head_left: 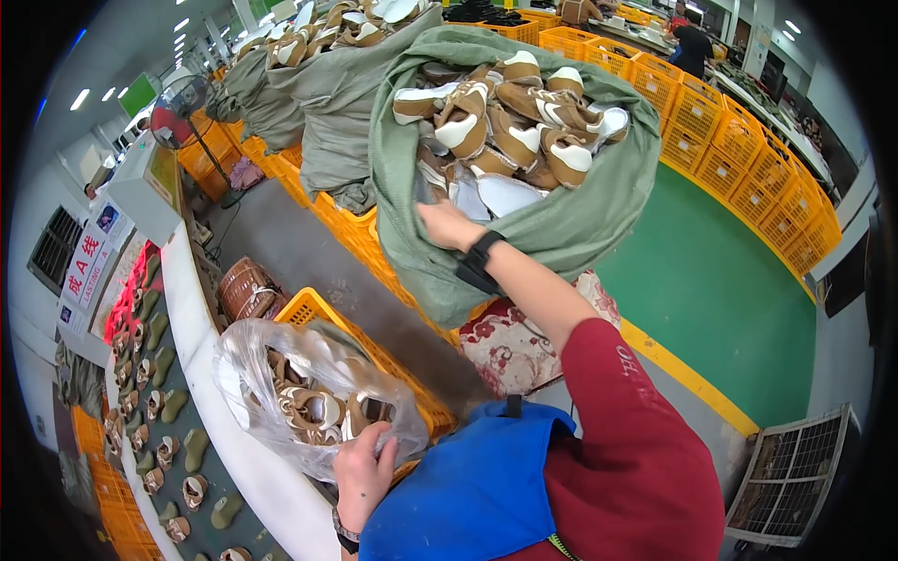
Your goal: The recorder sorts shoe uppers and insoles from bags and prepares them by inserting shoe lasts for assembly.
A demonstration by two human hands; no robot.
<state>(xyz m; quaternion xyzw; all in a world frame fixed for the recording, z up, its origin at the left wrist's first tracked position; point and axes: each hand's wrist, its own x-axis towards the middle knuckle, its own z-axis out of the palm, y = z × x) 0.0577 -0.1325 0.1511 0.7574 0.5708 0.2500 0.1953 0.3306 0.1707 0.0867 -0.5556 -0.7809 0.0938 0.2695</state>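
Observation:
My right hand [447, 226] reaches into a large green woven sack [575, 229]. Its fingers are curled at the near left inside of the sack, and whatever they hold is hidden. Brown and white shoe uppers [516, 136] fill the sack, with pale linings showing close to that hand. Lower left, my left hand [363, 475] rests against the near edge of a clear plastic bag [267, 411], thumb and forefinger apart. Inside the bag lie several more brown and white shoe uppers [313, 411]. The bag sits at an orange crate [374, 351].
On the left, a conveyor [210, 510] carries green shoe lasts [195, 449] and shoe uppers beside a white ledge [201, 360]. Grey sacks [327, 103] stand beyond the green one. Orange crates [734, 136] line the right; a wire-mesh crate [795, 477] stands lower right.

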